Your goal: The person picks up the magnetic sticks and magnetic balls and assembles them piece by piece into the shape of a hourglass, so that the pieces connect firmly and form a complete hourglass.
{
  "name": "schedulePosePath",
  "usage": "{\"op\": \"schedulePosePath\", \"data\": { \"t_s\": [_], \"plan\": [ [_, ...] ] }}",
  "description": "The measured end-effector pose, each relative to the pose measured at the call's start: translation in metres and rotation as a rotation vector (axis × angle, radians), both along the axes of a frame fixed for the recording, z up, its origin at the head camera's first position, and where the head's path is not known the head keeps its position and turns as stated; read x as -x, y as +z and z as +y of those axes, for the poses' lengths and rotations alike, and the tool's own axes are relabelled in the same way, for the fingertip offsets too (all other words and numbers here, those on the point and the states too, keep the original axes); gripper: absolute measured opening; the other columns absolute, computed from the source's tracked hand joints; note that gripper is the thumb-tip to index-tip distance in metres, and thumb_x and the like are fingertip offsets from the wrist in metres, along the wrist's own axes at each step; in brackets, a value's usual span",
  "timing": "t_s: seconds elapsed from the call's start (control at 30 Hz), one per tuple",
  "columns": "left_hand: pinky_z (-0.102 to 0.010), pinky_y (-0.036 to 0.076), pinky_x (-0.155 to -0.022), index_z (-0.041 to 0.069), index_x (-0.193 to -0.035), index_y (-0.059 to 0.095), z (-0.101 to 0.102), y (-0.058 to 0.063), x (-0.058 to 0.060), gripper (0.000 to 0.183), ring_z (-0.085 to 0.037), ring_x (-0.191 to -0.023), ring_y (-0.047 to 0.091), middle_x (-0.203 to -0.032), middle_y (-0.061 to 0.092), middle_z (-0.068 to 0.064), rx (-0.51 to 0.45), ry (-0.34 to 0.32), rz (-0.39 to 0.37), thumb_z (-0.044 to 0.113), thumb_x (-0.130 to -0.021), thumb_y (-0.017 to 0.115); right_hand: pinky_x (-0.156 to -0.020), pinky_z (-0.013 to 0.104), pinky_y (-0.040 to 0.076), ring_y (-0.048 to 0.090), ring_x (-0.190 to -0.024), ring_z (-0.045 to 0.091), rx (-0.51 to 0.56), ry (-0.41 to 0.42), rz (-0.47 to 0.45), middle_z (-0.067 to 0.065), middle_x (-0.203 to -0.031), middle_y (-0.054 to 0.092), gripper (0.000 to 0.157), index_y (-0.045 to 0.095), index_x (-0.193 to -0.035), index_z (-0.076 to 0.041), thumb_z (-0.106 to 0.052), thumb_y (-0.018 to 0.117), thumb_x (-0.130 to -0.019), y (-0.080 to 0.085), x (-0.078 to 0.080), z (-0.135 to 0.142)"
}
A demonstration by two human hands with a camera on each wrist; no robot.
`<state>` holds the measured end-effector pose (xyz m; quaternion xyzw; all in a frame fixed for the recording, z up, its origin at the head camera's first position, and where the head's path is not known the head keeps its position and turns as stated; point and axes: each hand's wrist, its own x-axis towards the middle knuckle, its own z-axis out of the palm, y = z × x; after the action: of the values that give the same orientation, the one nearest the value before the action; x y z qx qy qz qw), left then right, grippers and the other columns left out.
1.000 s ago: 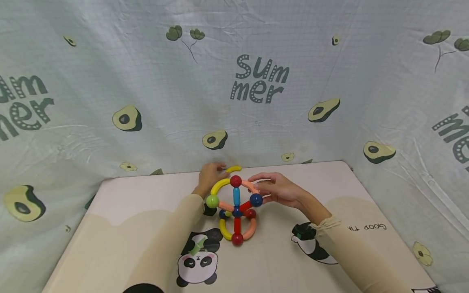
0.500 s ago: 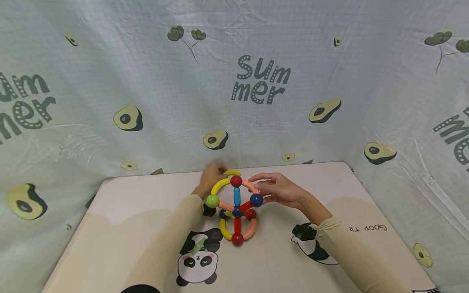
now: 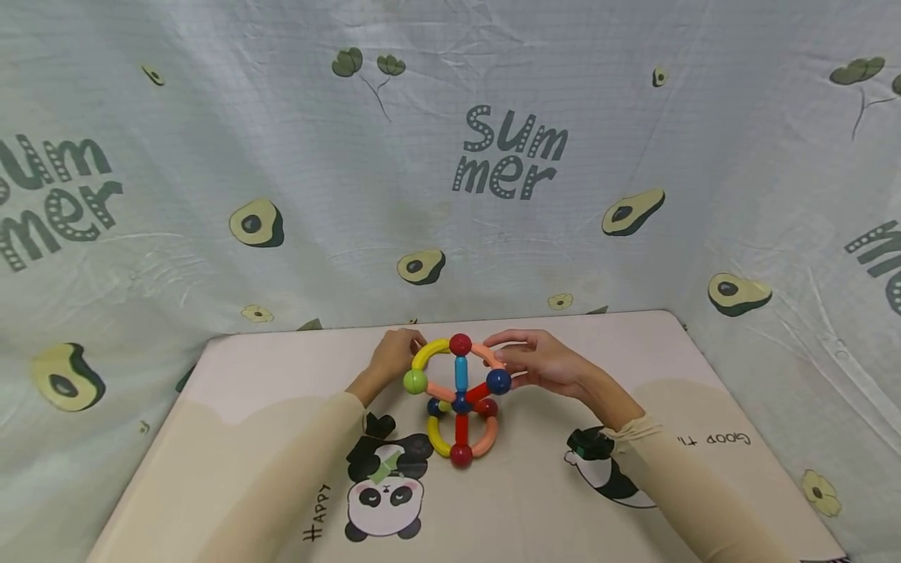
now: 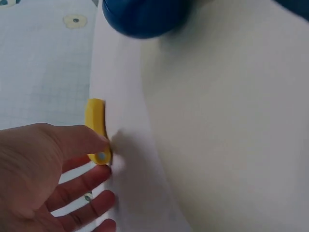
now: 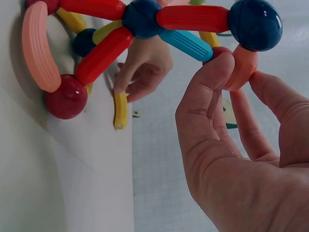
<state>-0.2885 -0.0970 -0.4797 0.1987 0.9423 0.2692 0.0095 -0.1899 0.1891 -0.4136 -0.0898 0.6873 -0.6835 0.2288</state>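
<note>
A ball-and-stick toy structure of coloured balls and rods stands on the table, its upper ring above a smaller lower one. At the table's far edge, my left hand pinches a loose yellow curved stick between thumb and fingers. That stick is hidden behind the structure in the head view; a metal dot shows on its end. My right hand pinches the structure's orange curved stick, between a red ball and a dark blue ball. Its other fingers spread behind.
The table has a printed cover with a panda. A patterned curtain hangs right behind the far edge, with more curtain at both sides. Dark objects sit on both wrists.
My left hand has taken hold of the yellow stick and drawn it left and nearer, behind the structure. The right hand keeps its place. The head view has shifted slightly.
</note>
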Motion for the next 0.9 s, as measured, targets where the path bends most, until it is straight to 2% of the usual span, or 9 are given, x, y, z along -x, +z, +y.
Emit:
{"op": "schedulePosePath", "data": {
  "t_s": [0.17,0.3,0.43,0.6,0.73,0.9],
  "plan": [
    [-0.041,0.057,-0.079,0.002,-0.109,0.076,-0.002,0.001,-0.006,0.024,-0.025,-0.082,0.063,-0.095,0.072,-0.012,-0.018,-0.037,0.018,0.011,-0.087,0.081,-0.085,0.042,0.06,0.073,-0.104,0.029,0.001,0.003,0.012,0.025,-0.131,0.065,0.046,0.058,-0.14,-0.004,-0.021,0.071,-0.099,0.0,-0.001,0.001],
    [-0.041,0.055,-0.087,0.003,-0.115,0.075,0.003,0.002,-0.004,0.029,-0.027,-0.092,0.062,-0.106,0.072,-0.014,-0.063,-0.094,0.038,0.014,-0.09,0.08,-0.085,0.042,0.06,0.073,-0.104,0.029,-0.001,0.003,0.015,0.025,-0.131,0.065,0.045,0.057,-0.141,-0.004,-0.019,0.069,-0.1,-0.001,-0.002,0.002],
    [-0.039,0.054,-0.086,0.001,-0.116,0.075,0.01,0.003,-0.001,0.029,-0.026,-0.09,0.06,-0.106,0.073,-0.013,-0.076,-0.153,0.016,0.013,-0.091,0.079,-0.085,0.042,0.06,0.072,-0.105,0.03,-0.006,0.011,0.024,0.024,-0.13,0.066,0.044,0.058,-0.14,-0.004,-0.018,0.068,-0.1,-0.002,-0.003,0.0],
    [-0.038,0.053,-0.086,-0.001,-0.112,0.076,0.012,0.007,0.001,0.025,-0.026,-0.089,0.06,-0.102,0.074,-0.013,-0.02,-0.134,-0.014,0.01,-0.09,0.08,-0.086,0.043,0.059,0.072,-0.106,0.031,-0.011,0.017,0.025,0.028,-0.133,0.062,0.043,0.059,-0.139,-0.005,-0.019,0.069,-0.1,-0.002,-0.003,-0.004],
    [-0.04,0.054,-0.087,-0.002,-0.11,0.076,0.009,0.01,0.004,0.026,-0.027,-0.09,0.061,-0.102,0.072,-0.015,0.027,-0.113,-0.044,0.011,-0.088,0.081,-0.087,0.044,0.059,0.072,-0.107,0.031,-0.016,0.016,0.027,0.023,-0.129,0.066,0.043,0.058,-0.14,-0.005,-0.018,0.069,-0.1,-0.002,-0.004,-0.004],
    [-0.039,0.057,-0.082,-0.001,-0.107,0.076,-0.001,0.012,0.003,0.024,-0.027,-0.09,0.065,-0.1,0.073,-0.014,-0.012,-0.067,-0.134,0.012,-0.087,0.081,-0.088,0.044,0.059,0.072,-0.107,0.031,-0.013,0.017,0.035,0.019,-0.127,0.069,0.043,0.059,-0.14,-0.005,-0.018,0.068,-0.101,-0.001,-0.005,-0.003]
  ]
}}
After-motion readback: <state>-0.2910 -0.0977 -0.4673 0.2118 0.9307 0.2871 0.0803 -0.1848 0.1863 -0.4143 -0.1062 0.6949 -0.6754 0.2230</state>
